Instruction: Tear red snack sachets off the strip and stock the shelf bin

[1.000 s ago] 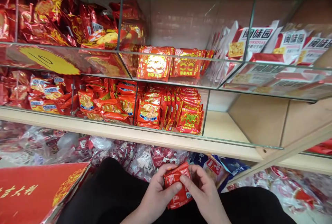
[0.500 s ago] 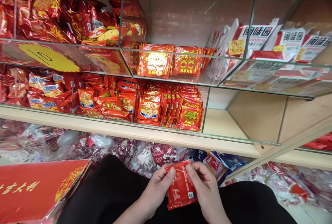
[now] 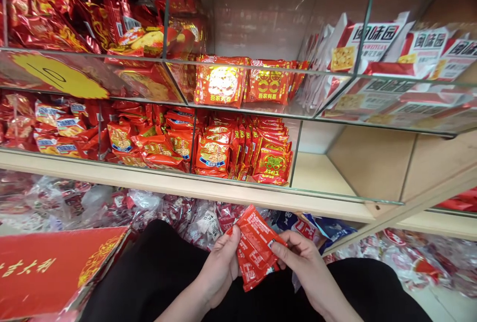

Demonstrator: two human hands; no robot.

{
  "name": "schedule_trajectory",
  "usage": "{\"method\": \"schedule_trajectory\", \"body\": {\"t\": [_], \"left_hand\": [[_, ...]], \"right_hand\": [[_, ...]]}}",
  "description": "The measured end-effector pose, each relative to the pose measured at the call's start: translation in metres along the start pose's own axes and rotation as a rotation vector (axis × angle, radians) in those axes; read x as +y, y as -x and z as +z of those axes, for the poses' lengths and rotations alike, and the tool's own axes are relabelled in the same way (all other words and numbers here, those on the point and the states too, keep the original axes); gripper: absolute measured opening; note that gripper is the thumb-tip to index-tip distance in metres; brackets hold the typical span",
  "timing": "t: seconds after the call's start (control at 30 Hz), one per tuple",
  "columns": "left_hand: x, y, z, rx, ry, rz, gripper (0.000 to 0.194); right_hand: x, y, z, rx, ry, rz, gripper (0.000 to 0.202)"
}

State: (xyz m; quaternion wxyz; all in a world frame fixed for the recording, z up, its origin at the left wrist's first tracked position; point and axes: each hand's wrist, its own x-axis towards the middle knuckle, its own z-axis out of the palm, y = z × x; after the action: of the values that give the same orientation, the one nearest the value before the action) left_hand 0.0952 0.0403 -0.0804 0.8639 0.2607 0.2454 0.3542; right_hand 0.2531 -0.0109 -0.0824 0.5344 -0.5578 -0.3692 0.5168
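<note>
In front of my lap I hold red snack packets (image 3: 257, 237), at least two of them, overlapping and fanned out, with white print facing up. My left hand (image 3: 222, 260) pinches their left edge, the thumb on top. At the right edge, the thumb and fingers of my right hand (image 3: 303, 260) grip them near a small white label. The fingers beneath the packets are hidden. Behind my hands, just under the shelf, lies a blue and red bag (image 3: 320, 230).
Glass-fronted shelves hold red packets (image 3: 212, 153), upright red packets (image 3: 274, 163) and white cracker packs (image 3: 376, 39). A yellow tag (image 3: 59, 76) marked 10 hangs at left. A red box (image 3: 55, 272) stands by my left knee. Plastic-wrapped goods (image 3: 402, 257) fill the space under the wooden ledge (image 3: 328, 202).
The packet between my hands has turned and tilted, and a second one now shows overlapping it. My right hand has shifted slightly right and down. The view has moved a little.
</note>
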Motion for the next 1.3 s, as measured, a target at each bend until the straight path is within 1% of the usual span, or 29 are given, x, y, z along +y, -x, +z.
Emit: {"method": "schedule_trajectory", "body": {"t": [0.07, 0.17, 0.27, 0.37, 0.4, 0.43, 0.47, 0.5, 0.53, 0.6, 0.67, 0.73, 0.8, 0.83, 0.87, 0.93, 1.0, 1.03, 1.07, 1.13, 1.2, 1.27, 1.3], "left_hand": [[-0.001, -0.001, 0.000, -0.036, 0.028, -0.015, 0.030], [-0.002, -0.003, -0.002, -0.065, 0.056, -0.052, 0.033], [-0.002, -0.003, -0.004, -0.046, 0.056, -0.046, 0.032], [0.000, -0.001, -0.005, -0.019, 0.078, -0.066, 0.036], [0.002, 0.000, -0.005, -0.027, 0.095, -0.104, 0.039], [0.003, 0.000, -0.005, -0.043, 0.115, -0.155, 0.042], [0.004, 0.001, -0.006, -0.065, 0.136, -0.208, 0.045], [0.004, 0.000, -0.006, -0.087, 0.153, -0.248, 0.046], [0.002, -0.001, -0.007, -0.112, 0.165, -0.267, 0.045], [-0.004, -0.005, -0.012, -0.172, 0.169, -0.235, 0.039], [-0.011, -0.010, -0.018, -0.233, 0.156, -0.175, 0.034], [-0.018, -0.014, -0.023, -0.270, 0.122, -0.171, 0.034], [-0.020, -0.016, -0.024, -0.265, 0.072, -0.199, 0.038], [-0.019, -0.015, -0.023, -0.260, 0.042, -0.202, 0.040], [-0.017, -0.014, -0.021, -0.251, 0.009, -0.203, 0.043], [-0.012, -0.010, -0.016, -0.201, -0.048, -0.211, 0.048], [-0.006, -0.004, -0.013, -0.098, -0.121, -0.224, 0.051], [-0.004, -0.002, -0.012, -0.049, -0.169, -0.211, 0.052], [-0.002, 0.000, -0.013, -0.017, -0.215, -0.180, 0.052], [0.001, 0.003, -0.014, -0.013, -0.303, -0.094, 0.051], [0.001, 0.003, -0.015, -0.018, -0.340, -0.029, 0.045], [0.000, 0.002, -0.014, 0.027, -0.344, -0.016, 0.035], [-0.001, 0.001, -0.012, 0.057, -0.337, -0.020, 0.031]], "right_hand": [[0.000, 0.000, -0.002, -0.008, -0.049, 0.028, 0.029], [0.000, 0.001, -0.004, -0.004, -0.066, 0.025, 0.030], [0.000, 0.000, -0.004, -0.013, -0.070, 0.018, 0.031], [0.001, 0.000, -0.009, -0.011, 0.022, -0.021, 0.034], [0.001, 0.001, -0.012, 0.004, 0.091, -0.063, 0.032], [0.003, 0.001, -0.017, 0.021, 0.182, -0.138, 0.029], [0.004, 0.000, -0.022, 0.030, 0.290, -0.244, 0.028], [0.005, 0.000, -0.026, 0.021, 0.415, -0.365, 0.032], [0.006, -0.002, -0.031, -0.009, 0.547, -0.494, 0.039], [0.007, -0.006, -0.036, -0.129, 0.792, -0.702, 0.045], [0.007, -0.011, -0.038, -0.258, 0.938, -0.808, 0.043], [0.008, -0.015, -0.037, -0.336, 0.972, -0.864, 0.041], [0.008, -0.015, -0.035, -0.358, 0.929, -0.858, 0.037], [0.008, -0.013, -0.034, -0.342, 0.885, -0.826, 0.035], [0.007, -0.010, -0.033, -0.298, 0.825, -0.773, 0.032], [0.004, -0.002, -0.031, -0.160, 0.667, -0.586, 0.027], [-0.001, 0.005, -0.029, -0.048, 0.476, -0.368, 0.032], [-0.004, 0.008, -0.028, -0.023, 0.404, -0.282, 0.037], [-0.007, 0.009, -0.026, -0.017, 0.363, -0.226, 0.040], [-0.010, 0.009, -0.022, -0.035, 0.392, -0.193, 0.043], [-0.011, 0.007, -0.017, -0.072, 0.504, -0.201, 0.040], [-0.009, 0.006, -0.013, -0.093, 0.554, -0.216, 0.037], [-0.008, 0.005, -0.010, -0.081, 0.544, -0.222, 0.036]]}}
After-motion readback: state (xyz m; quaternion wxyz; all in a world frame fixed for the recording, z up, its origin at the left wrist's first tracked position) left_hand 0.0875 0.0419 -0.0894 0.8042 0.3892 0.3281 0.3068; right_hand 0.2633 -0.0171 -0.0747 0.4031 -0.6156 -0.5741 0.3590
